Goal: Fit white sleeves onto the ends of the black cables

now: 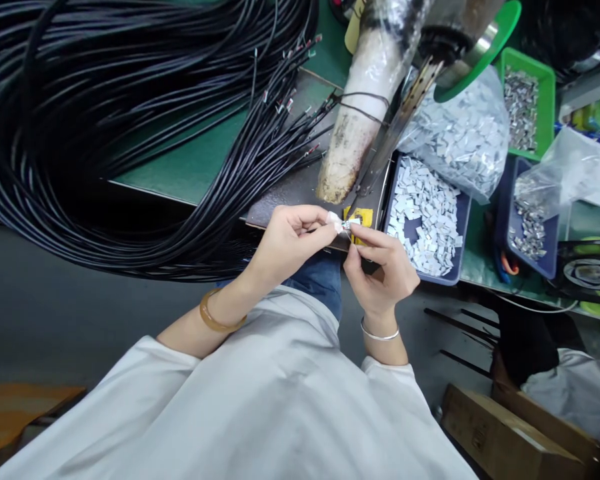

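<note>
My left hand (303, 233) is closed in a pinch, its fingertips wrapped in white, on what looks like the end of a thin cable; most of it is hidden by the fingers. My right hand (383, 267) pinches a small white piece (353, 223) right beside the left fingertips. Fine wires show between the two hands, too small to make out fully. Just behind the fingers lies a yellow patch (364, 217) on the dark plate (275, 200). A machine's metal arm (397, 127) and a plastic-wrapped, stained white tube (357, 120) come down above the hands.
A large bundle of black cables (180, 233) covers the left of the green table (175, 167). At right stand a blue tray (464, 227) of small white pieces, a clear bag (460, 133) of similar pieces, a green bin (546, 100) and another blue tray (513, 233) of metal parts.
</note>
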`<state>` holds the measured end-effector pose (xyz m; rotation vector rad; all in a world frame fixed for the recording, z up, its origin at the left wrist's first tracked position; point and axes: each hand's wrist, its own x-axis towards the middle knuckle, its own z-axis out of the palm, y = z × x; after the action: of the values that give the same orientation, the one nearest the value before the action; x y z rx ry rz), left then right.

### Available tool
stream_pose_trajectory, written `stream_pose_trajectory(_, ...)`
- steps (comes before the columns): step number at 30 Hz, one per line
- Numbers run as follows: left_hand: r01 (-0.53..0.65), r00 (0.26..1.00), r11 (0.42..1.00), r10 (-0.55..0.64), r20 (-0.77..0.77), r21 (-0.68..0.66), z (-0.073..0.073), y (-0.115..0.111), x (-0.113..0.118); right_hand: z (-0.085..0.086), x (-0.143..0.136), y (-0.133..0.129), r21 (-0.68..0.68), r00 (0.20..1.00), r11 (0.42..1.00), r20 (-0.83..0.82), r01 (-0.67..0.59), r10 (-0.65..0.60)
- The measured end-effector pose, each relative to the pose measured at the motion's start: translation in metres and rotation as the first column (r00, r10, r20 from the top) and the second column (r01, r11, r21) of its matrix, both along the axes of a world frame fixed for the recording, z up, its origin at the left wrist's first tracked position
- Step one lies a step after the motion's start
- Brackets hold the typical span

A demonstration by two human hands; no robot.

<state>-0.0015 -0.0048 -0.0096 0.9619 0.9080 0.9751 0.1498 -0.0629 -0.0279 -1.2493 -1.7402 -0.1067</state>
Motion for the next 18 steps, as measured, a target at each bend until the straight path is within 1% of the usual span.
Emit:
stream_pose_trajectory(5,-0.010,0.999,1.000,0.010,-0.033,0.010,0.002,0.000,0.002,-0.002,0.001,0.001,-0.026,0.999,0.999,-0.045,-0.032,0.031)
stream_pose_trajectory(11,-0.050,0.996,0.997,0.054,-0.070,0.066,0.005,0.001,0.005,0.002,0.001,0.004,-0.201,0.978,0.978,-0.206,-0.059,0.017)
stream_pose_trajectory(13,-0.060,0.996,0.995,0.066,-0.068,0.085,0.007,0.001,0.005,0.006,0.000,0.005,-0.224,0.968,0.971,-0.248,-0.084,0.026)
stream_pose_trajectory(15,-0.062,0.994,0.993,0.071,-0.086,0.101,0.009,0.001,0.005,0.009,-0.001,0.006,-0.219,0.968,0.972,-0.249,-0.082,0.026)
stream_pose_trajectory(18,-0.068,0.991,0.991,0.081,-0.106,0.118,0.010,0.001,0.004,0.013,-0.003,0.006,-0.199,0.980,0.978,-0.198,-0.055,0.014)
